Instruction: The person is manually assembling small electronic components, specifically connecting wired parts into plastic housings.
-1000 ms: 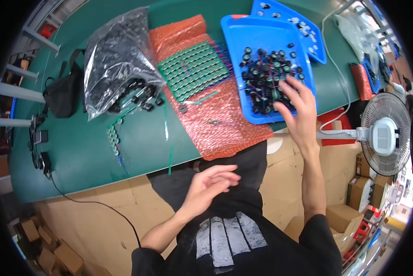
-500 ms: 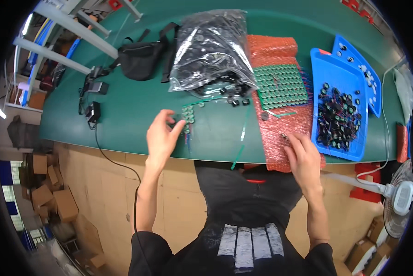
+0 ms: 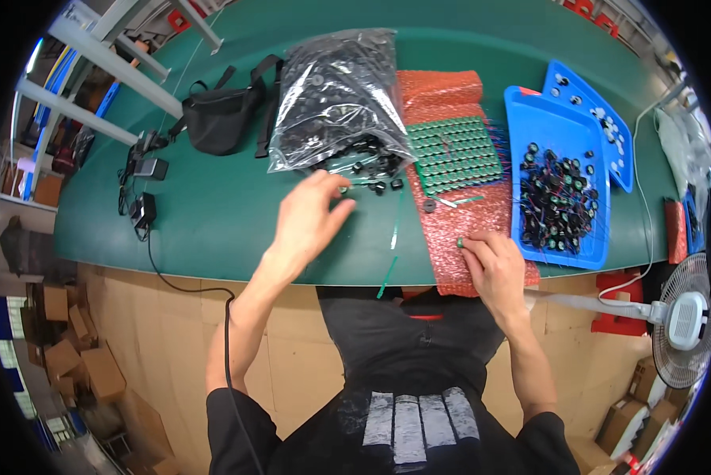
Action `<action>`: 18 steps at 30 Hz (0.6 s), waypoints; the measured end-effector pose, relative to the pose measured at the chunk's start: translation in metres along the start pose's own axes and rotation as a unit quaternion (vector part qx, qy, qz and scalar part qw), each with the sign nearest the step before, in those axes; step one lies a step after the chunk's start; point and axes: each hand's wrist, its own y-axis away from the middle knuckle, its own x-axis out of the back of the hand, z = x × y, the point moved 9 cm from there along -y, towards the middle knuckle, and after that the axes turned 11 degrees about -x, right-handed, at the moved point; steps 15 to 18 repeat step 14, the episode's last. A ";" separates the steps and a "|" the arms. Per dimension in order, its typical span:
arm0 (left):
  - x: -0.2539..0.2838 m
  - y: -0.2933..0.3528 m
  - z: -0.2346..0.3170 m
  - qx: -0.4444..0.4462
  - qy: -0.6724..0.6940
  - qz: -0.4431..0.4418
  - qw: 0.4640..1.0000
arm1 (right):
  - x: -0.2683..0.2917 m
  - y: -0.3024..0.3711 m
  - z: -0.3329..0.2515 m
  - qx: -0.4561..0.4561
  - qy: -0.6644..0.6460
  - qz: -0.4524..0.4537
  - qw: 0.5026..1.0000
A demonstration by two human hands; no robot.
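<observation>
My right hand (image 3: 494, 269) pinches a small round green circuit board (image 3: 460, 243) between thumb and fingertips, over the pink bubble wrap (image 3: 442, 257). Thumb and fingers apart, my left hand (image 3: 312, 218) is above the green table, its fingertips by a small green disc (image 3: 343, 190) below the plastic bag. Several loose black round caps (image 3: 381, 188) lie just right of those fingertips. On the bubble wrap rests a green panel of many round boards (image 3: 458, 154), with thin wires along its right edge. A single dark round cap (image 3: 429, 206) sits below the panel.
A large clear bag of black parts (image 3: 339, 95) lies beyond my left hand, beside a black waist bag (image 3: 225, 119). At right, a blue tray (image 3: 521, 119) holds wired round parts; another blue tray (image 3: 620, 170) holds white pieces. Black adapters (image 3: 143, 210) and a fan (image 3: 684, 321) flank the work area.
My left hand has moved right and away from me, now covering where the small green board strip lay. My right hand has lifted slightly, and the round board in its pinch now shows.
</observation>
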 end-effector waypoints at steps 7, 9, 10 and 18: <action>-0.082 -0.038 0.089 -0.171 -0.003 -0.051 0.984 | 0.017 0.007 0.004 -0.003 -0.032 0.023 0.999; -0.094 -0.044 0.090 -0.157 -0.013 -0.069 0.985 | 0.031 0.010 0.003 -0.011 -0.060 0.044 0.997; -0.094 -0.044 0.091 -0.153 -0.017 -0.058 0.986 | 0.035 0.015 0.004 -0.020 -0.071 0.043 0.996; -0.100 -0.046 0.083 -0.120 0.043 -0.064 0.990 | 0.041 0.045 0.016 -0.068 -0.118 0.023 0.990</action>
